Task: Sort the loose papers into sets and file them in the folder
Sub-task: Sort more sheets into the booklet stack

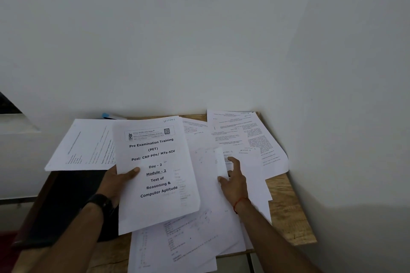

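My left hand (117, 180) grips a white cover sheet (155, 204) headed "Pre Examination Training" by its left edge, lifted above the table. My right hand (234, 180) lies on the spread of loose printed papers (248, 139) at the right, its fingers pinching up the edge of one sheet (220, 162). A dark folder (66, 206) lies on the left of the wooden table (286, 206), under my left forearm. More sheets (82, 146) rest across the folder's far end, and others (177, 248) hang over the table's near edge.
White walls close in behind and to the right of the small table. A blue-tipped object (106, 115) peeks out behind the left papers. Bare wood shows at the table's right front corner.
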